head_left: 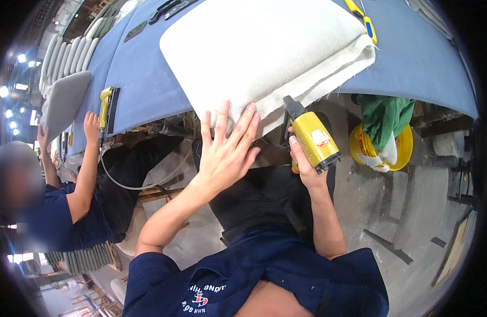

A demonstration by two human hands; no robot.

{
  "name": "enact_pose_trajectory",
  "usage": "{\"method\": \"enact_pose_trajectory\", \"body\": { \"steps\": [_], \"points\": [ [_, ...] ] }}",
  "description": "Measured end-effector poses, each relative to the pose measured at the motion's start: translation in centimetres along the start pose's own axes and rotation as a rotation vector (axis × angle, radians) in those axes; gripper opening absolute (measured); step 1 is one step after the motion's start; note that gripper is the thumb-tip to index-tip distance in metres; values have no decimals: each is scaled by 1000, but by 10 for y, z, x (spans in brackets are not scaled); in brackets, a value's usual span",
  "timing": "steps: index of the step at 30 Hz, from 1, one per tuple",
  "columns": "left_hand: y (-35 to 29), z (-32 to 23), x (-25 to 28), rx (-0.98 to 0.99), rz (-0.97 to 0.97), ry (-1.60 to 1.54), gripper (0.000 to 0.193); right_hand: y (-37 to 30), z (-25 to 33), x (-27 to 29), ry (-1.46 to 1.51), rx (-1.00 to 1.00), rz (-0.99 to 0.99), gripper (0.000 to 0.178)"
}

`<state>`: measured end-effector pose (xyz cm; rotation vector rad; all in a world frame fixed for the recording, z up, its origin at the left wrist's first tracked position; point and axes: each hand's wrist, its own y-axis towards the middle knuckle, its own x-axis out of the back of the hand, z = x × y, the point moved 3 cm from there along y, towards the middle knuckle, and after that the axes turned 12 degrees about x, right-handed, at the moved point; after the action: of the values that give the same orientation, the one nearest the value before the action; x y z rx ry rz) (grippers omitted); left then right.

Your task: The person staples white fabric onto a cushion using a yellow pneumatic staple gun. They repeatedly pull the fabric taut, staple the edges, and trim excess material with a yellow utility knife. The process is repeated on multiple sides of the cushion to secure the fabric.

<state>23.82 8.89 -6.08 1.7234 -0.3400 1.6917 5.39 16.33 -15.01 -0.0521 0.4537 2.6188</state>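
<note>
A cushion panel covered in off-white fabric lies on the blue padded table, its frayed cloth edge hanging loose along the near right side. My left hand rests with fingers spread on the near corner of that cushion. In my right hand is a yellow pneumatic staple gun, its dark nose at the loose fabric edge. Whether the nose touches the cloth I cannot tell. Part of the staple gun's handle is hidden behind my fingers.
On the blue table lies a yellow-and-blue hand tool. A yellow bucket with green cloth stands below at right. At left, a co-worker handles a grey panel near another staple gun and its air hose.
</note>
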Motion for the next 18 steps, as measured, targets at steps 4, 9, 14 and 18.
{"method": "enact_pose_trajectory", "body": {
  "steps": [4,9,14,18],
  "points": [
    [24,37,28,-23,-42,-230,58,6,-2,-6,19,34,16,24],
    [106,118,5,230,-29,-211,49,12,6,-23,-74,6,33,20],
    [97,89,-1,232,65,-97,52,21,4,-27,-107,203,32,15],
    [83,61,6,182,31,-24,53,20,5,-30,-162,253,57,17]
  ]
}}
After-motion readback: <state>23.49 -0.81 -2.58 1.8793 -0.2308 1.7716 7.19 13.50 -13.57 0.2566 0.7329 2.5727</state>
